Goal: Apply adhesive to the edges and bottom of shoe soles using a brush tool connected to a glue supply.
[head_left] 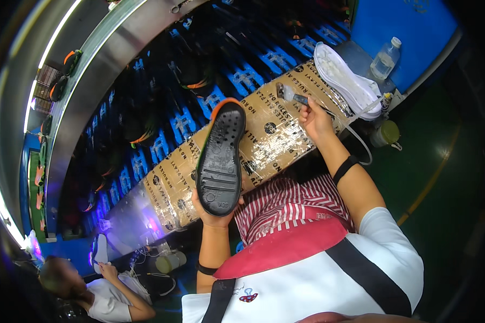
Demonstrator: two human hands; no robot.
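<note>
A black shoe sole [219, 167] with an orange rim at its toe end lies tilted up in my left hand [213, 216]. That hand is closed round the heel end, and the sole's dark face, with holes and ridges, looks wet and shiny. To the right, my right hand [317, 123] grips a brush [299, 98] by its dark handle, its bristles pointing left over the taped cardboard. Brush and sole are apart. Beyond the right hand sits a white sole-shaped tray [355, 89] with whitish stuff inside.
Taped brown cardboard [280, 137] covers the bench ledge. Behind it runs a conveyor with blue holders [245, 81]. A clear bottle [385, 58] stands at the far right, and a green-lidded container [385, 133] hangs below. At lower left, a co-worker [116, 293] holds another sole.
</note>
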